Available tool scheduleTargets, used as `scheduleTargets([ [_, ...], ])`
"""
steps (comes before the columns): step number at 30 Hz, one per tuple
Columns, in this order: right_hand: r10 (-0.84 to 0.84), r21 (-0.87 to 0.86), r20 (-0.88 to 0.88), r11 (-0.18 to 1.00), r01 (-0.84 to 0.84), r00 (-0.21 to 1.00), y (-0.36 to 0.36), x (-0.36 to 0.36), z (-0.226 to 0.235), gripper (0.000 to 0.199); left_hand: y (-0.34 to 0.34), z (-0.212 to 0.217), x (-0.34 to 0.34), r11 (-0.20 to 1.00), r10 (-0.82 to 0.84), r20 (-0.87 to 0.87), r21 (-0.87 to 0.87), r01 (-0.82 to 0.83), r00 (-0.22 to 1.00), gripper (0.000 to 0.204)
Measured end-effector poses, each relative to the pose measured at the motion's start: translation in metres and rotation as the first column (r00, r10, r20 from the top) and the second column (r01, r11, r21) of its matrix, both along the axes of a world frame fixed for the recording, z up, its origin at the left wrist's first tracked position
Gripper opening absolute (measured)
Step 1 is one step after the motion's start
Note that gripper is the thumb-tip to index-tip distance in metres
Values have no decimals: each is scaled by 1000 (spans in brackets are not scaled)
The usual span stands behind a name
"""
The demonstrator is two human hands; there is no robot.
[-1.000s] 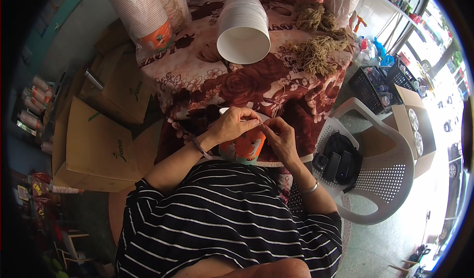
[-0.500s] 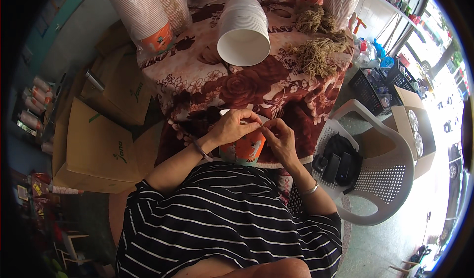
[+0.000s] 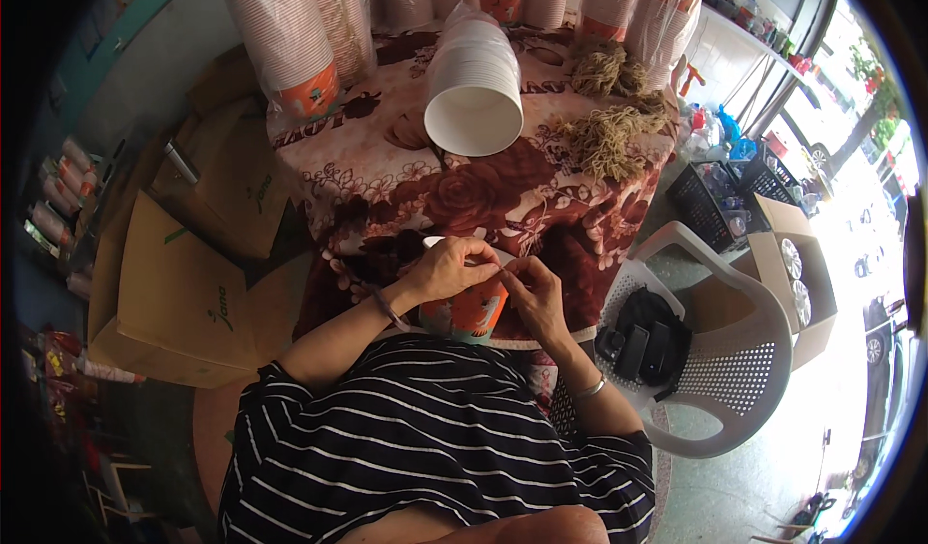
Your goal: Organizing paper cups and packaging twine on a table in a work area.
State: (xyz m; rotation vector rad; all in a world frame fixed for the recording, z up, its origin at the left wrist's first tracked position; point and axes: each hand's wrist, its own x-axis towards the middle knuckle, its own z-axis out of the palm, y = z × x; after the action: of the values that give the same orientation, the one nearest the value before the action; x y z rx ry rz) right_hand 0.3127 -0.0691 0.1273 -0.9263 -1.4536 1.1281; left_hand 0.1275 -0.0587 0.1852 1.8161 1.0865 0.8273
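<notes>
An orange printed paper bucket [image 3: 472, 316] with a white rim stands upright against my body at the near table edge. Over its rim, my left hand [image 3: 447, 271] is closed in a pinch. My right hand [image 3: 537, 298] pinches as well, its fingertips meeting those of the left. Whatever lies between the fingertips is too small to make out. Beyond them, a nested stack of white paper buckets [image 3: 474, 118] lies on its side, its open mouth toward me. To its right are two loose bundles of tan twine, a nearer one [image 3: 614, 143] and a farther one [image 3: 607, 70].
A flowered red cloth [image 3: 387, 181] covers the table. Tall plastic-wrapped bucket stacks [image 3: 280, 46] line its far side. Cardboard boxes [image 3: 179, 293] stand at the left. On the right, a white plastic chair [image 3: 744, 370] holds a black bag [image 3: 643, 341], with black crates [image 3: 710, 191] behind.
The whole view has shifted slightly, so the table sits a little lower in it. Both hands stay pinched together above the bucket, with only small finger movement.
</notes>
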Motion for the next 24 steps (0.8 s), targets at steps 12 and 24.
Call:
scheduleTargets([
  [12, -26, 20, 49, 999, 25, 998, -3, -1, 4, 11, 5, 2, -7, 997, -81, -37, -2, 81, 996, 20],
  [24, 63, 182, 466, 969, -165, 883, 11, -20, 28, 22, 4, 5, -52, 989, -73, 127, -116, 88, 989, 23],
])
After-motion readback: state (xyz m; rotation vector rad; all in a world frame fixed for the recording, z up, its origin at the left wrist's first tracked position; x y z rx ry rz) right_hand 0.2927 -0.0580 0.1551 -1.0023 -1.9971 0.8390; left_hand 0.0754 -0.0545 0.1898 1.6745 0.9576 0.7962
